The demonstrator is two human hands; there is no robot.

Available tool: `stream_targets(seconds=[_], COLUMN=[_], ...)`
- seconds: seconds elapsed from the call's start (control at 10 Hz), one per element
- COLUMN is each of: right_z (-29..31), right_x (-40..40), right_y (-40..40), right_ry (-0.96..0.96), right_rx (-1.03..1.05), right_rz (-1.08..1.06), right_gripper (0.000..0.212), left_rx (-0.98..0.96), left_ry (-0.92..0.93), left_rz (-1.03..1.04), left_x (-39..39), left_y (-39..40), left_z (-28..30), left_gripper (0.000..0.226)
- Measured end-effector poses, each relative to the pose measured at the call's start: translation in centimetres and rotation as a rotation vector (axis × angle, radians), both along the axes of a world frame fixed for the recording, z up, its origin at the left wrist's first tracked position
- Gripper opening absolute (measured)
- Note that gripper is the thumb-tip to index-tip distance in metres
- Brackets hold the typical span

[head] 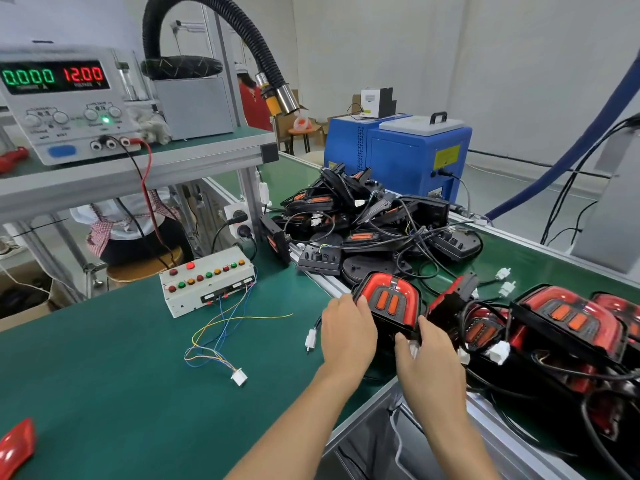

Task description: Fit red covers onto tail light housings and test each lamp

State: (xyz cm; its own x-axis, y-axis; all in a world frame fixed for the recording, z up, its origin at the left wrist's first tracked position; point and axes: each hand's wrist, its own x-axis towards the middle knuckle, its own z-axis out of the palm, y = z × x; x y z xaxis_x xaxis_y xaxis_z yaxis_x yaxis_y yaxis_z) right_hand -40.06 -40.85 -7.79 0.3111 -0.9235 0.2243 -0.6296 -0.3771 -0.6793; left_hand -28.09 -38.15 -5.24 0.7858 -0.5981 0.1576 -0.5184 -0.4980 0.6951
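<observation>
A tail light (388, 301) with its red cover on is tilted up at the edge of the conveyor. My left hand (348, 336) grips its left side, thumb on the red cover. My right hand (431, 358) holds its lower right corner. Its white plug (310, 339) hangs on a lead left of my left hand. The white test box (207, 285) with coloured buttons lies on the green mat, its coloured wires ending in a white connector (239, 377). A loose red cover (17, 446) lies at the bottom left.
A heap of black housings (363, 220) with cables fills the conveyor behind. Several covered lamps (571, 320) lie to the right. A power supply (65, 102) reading 12.00 sits on the shelf. A blue machine (398, 147) stands beyond. A seated person is under the shelf.
</observation>
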Motion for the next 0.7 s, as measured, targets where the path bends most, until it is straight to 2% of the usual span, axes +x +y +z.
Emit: stream_targets(seconds=[0.1, 0.2, 0.3, 0.5, 0.6, 0.7], right_z=[-0.6, -0.8, -0.8, -0.6, -0.4, -0.1], right_x=[-0.2, -0.4, -0.5, -0.5, -0.4, 0.5], right_y=[0.6, 0.8, 0.8, 1.1, 1.8, 3.0], right_ry=[-0.006, -0.051, -0.057, -0.080, -0.191, -0.354], right_rx=[0.006, -0.015, -0.037, -0.067, -0.148, -0.298], right_rz=[0.027, 0.039, 0.049, 0.052, 0.011, 0.072], right_gripper=[0.065, 0.071, 0.071, 0.068, 0.060, 0.048], left_rx=[-0.010, -0.026, -0.086, -0.157, -0.198, -0.261], left_ry=[0.011, 0.105, 0.234, 0.288, 0.292, 0.270], left_rz=[-0.013, -0.041, -0.077, -0.076, -0.074, -0.052], left_x=[0.5, 1.0, 1.3, 1.3, 1.4, 1.7], left_y=[0.3, 0.4, 0.6, 0.9, 1.4, 2.3], left_z=[0.0, 0.4, 0.7, 0.6, 0.3, 0.2], left_gripper=[0.038, 0.034, 0.032, 0.031, 0.043, 0.045])
